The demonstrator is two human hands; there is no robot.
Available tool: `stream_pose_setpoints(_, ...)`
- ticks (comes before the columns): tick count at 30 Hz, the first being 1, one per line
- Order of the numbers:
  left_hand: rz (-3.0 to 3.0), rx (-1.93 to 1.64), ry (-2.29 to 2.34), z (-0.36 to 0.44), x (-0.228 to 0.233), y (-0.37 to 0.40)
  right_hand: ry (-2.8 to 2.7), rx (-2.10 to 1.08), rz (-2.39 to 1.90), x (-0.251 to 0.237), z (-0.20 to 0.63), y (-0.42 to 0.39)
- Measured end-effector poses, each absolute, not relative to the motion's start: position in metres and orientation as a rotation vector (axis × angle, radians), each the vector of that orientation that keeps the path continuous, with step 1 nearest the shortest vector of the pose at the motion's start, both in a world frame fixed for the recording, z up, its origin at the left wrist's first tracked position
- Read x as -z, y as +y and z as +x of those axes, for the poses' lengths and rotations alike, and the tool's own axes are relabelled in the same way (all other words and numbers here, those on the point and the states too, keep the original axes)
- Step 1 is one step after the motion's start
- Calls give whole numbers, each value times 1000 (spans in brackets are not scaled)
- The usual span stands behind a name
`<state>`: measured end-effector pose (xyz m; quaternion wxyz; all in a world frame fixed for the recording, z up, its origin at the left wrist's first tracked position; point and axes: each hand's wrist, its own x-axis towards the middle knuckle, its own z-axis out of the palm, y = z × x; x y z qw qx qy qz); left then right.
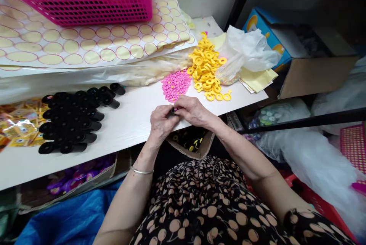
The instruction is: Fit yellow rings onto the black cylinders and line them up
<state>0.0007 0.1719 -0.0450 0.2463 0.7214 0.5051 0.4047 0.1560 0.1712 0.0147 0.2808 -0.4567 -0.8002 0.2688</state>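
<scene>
My left hand (161,121) is closed around a small black tube (173,111), with only its top end showing between my hands. My right hand (195,110) pinches at that end, where a speck of pink shows by the fingertips. Just beyond my hands lies a heap of small pink pieces (176,85). To its right is a pile of yellow rings with tabs (206,68). On the left of the table, several black tubes (70,117) lie grouped together.
A pink basket (97,7) sits on sheets printed with ovals (114,52). Yellow packets (24,123) lie far left. A white plastic bag (248,48) and a blue carton (267,37) are at right. Below the table edge is an open box (204,149) with yellow and black bits.
</scene>
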Motion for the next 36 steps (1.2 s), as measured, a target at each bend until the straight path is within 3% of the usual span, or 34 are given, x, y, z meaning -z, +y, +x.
stream_pose_setpoints(4,1953,-1067,1397,1,43,172,-1810,-813,-1128,-4,177,166)
stream_pose_setpoints(15,1823,-1079,1451,4,38,171,-1475,-219,-1513,27,227,122)
stream_pose_setpoints(24,1824,-1071,1448,3,38,172,-1523,-95,-1529,36,230,124)
stream_pose_setpoints(32,1871,-1066,1408,2,40,173,-1978,-239,-1359,21,209,97)
stream_pose_setpoints(36,1896,-1054,1406,0,42,174,-2730,-819,-1403,29,186,92)
